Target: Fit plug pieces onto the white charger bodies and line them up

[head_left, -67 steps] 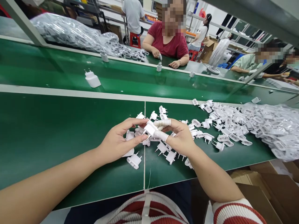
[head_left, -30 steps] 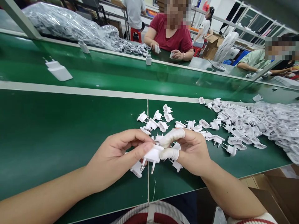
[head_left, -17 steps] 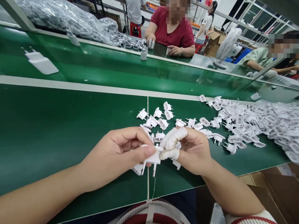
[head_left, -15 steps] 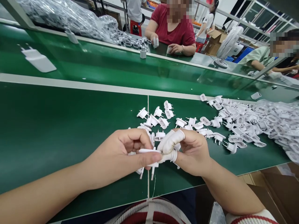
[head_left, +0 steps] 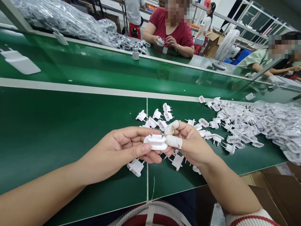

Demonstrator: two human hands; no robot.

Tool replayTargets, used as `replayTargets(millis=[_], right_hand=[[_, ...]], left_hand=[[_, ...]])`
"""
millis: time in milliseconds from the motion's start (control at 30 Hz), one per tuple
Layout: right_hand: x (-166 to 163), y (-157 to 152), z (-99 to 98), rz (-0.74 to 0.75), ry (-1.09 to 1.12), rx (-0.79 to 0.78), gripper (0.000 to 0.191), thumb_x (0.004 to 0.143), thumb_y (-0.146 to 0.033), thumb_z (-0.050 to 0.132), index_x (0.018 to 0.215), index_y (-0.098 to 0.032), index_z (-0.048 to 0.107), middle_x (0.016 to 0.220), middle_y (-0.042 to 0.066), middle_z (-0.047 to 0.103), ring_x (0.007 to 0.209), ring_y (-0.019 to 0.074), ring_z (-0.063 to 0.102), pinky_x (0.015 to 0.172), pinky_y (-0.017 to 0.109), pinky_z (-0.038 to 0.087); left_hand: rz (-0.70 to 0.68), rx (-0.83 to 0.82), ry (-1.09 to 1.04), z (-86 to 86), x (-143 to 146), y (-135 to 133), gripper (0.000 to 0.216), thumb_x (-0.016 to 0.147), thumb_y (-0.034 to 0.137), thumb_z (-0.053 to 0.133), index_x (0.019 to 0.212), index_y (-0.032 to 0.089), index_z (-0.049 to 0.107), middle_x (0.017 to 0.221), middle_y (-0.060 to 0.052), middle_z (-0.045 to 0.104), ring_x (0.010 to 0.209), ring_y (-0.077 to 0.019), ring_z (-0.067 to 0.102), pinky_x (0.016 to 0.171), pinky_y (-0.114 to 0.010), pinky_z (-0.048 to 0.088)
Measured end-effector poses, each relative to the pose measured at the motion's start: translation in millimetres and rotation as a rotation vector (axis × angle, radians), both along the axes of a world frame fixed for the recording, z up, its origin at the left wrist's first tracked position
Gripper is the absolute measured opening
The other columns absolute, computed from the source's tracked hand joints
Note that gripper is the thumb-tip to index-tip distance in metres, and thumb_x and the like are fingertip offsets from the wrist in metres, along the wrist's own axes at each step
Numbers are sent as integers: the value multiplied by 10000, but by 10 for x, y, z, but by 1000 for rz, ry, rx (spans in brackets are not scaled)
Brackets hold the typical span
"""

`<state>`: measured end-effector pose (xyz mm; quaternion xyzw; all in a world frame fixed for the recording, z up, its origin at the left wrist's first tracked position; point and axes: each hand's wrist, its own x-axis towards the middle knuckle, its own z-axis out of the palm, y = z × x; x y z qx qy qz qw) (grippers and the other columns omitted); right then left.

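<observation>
A white two-pin plug piece (head_left: 155, 142) is held in front of me, its flat flange toward me and its metal pins pointing up and away. My left hand (head_left: 124, 146) is closed on its left end, thumb in front and fingers behind and below. White finger cots cover the thumb and a finger of my right hand (head_left: 191, 142), which pinches the piece's right end. Beneath and around both hands lie loose plug pieces of the same kind, such as one plug piece (head_left: 135, 167) below my left fingers and another plug piece (head_left: 177, 161) below my right hand.
A large heap of plug pieces (head_left: 237, 125) spreads to the right, running into a clear plastic bag (head_left: 277, 116). Beyond the green ledge, a person in a red top (head_left: 160, 23) handles small parts near a white fan (head_left: 227, 47). Cardboard boxes (head_left: 279, 188) stand lower right.
The plug piece has turned over in my hands, from pins down to pins up. My fingers have shifted around it, and the view has moved slightly.
</observation>
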<state>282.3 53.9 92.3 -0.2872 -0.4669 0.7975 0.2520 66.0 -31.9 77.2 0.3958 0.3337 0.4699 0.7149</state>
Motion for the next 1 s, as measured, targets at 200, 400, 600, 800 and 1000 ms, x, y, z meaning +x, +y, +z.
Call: replayTargets(millis=[200, 400, 600, 800, 1000], right_hand=[[7, -12, -66, -5, 37, 145, 267, 820, -258, 914, 1064, -238, 809, 948, 11, 832, 834, 137, 813, 809, 254, 691], [-26, -132, -117, -182, 16, 601, 221, 750, -239, 966, 938, -267, 853, 817, -3, 794, 703, 134, 752, 679, 256, 662], [-11, -174, -89, -207, 33, 727, 263, 743, -198, 969, 952, -324, 871, 812, -7, 799, 683, 128, 742, 641, 228, 656], [2, -178, -52, -229, 78, 620, 233, 736, -203, 972, 912, -316, 869, 852, 4, 822, 753, 171, 793, 684, 264, 699], [-13, -163, -126, -194, 90, 650, 328, 770, -124, 924, 1035, -301, 845, 949, 2, 828, 803, 153, 790, 761, 277, 698]], left_hand=[[62, -44, 0, 20, 12, 42, 207, 943, 411, 818, 1024, 222, 840, 908, -46, 828, 785, -144, 804, 728, -131, 647], [38, -75, 26, -47, 56, 21, 229, 876, 327, 896, 938, 185, 728, 766, -15, 792, 656, -125, 763, 637, -143, 628], [-71, -43, -46, -41, -2, 3, 120, 970, 298, 798, 997, 188, 759, 822, -37, 807, 676, -131, 770, 651, -158, 623], [-224, 32, -192, 88, -137, 62, 221, 979, 256, 741, 1176, 195, 823, 1002, -132, 825, 959, -269, 810, 868, -299, 663], [8, 138, 79, 7, -66, 21, 270, 967, 247, 757, 1236, 231, 757, 916, -68, 821, 841, -219, 804, 785, -272, 666]])
